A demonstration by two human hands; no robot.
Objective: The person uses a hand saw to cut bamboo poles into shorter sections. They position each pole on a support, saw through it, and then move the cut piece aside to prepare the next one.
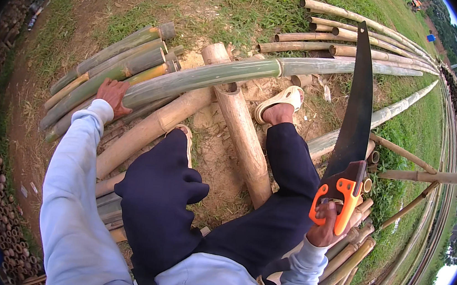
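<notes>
My right hand (324,224) is wrapped round the orange-and-dark handle of a handsaw (360,100), whose long dark blade points up and away, clear of the pole at its left. At the left, my left hand (114,98) grips the near end of a long green bamboo pole (207,76). That pole runs across to the right, resting over a thick tan bamboo support (243,138) between my legs. Another thick tan bamboo length (155,126) slants beneath it toward the lower left. Part of my left palm is hidden.
Cut green and yellow bamboo lengths (116,67) lie beside my left hand. Several long bamboo poles (356,36) stretch away at the far right. More cut pieces (347,260) lie by my right forearm, near a bamboo frame (425,176). Stacked bamboo ends (6,219) line the left edge.
</notes>
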